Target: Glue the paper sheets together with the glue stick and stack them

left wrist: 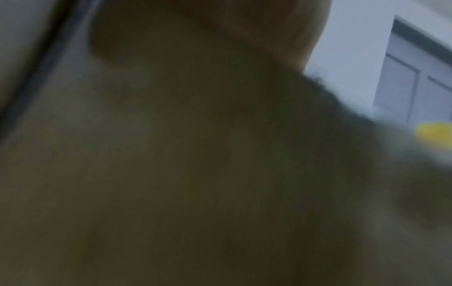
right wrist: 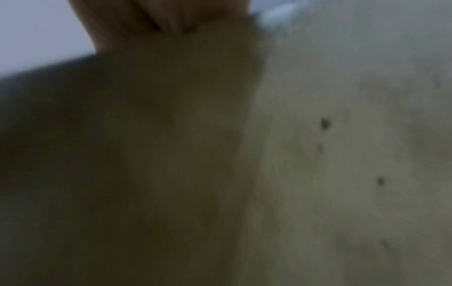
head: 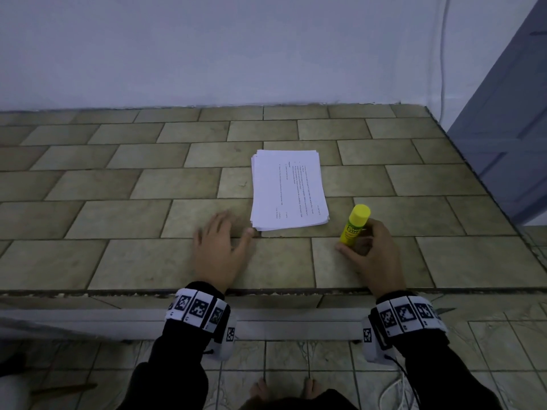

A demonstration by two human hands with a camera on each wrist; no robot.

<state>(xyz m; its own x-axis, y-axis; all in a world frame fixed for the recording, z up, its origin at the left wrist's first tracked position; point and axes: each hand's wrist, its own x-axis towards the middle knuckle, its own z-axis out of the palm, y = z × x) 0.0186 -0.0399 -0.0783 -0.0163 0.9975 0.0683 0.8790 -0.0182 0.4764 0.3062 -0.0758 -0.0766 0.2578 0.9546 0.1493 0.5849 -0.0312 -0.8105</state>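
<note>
Head view: we look down on a tiled ledge (head: 124,208) of olive-tan rectangular tiles laid in a brick pattern, with dark grout lines.
Room: a pale wall (head: 207,48) rises behind the ledge; a grey-blue panelled door (head: 509,137) stands at the right, and a thin cable (head: 443,54) hangs down the wall near it. Below the ledge we see a floor (head: 488,350) of light veined tiles and the person's bare toes.
Paper sheets (head: 288,189): a loose white stack lies flat on the ledge, edges slightly fanned, between the two hands and a little beyond them.
Writing: the top sheet carries a few lines of small black print, too small for us to read.
Glue stick (head: 355,223): yellow, cap on, tilted, just right of the stack; its label bears dark green lettering that we cannot read for certain.
Right hand (head: 371,250): fingers and thumb curled round the lower part of the glue stick.
Left hand (head: 220,247): flat on the tiles, fingers spread apart, thumb tip near the stack's near left corner.
Wrist views: both are dark and blurred; we make out only a yellow smear at the left one's edge.
Wrists: black sleeves, with white bands of square black markers.
</note>
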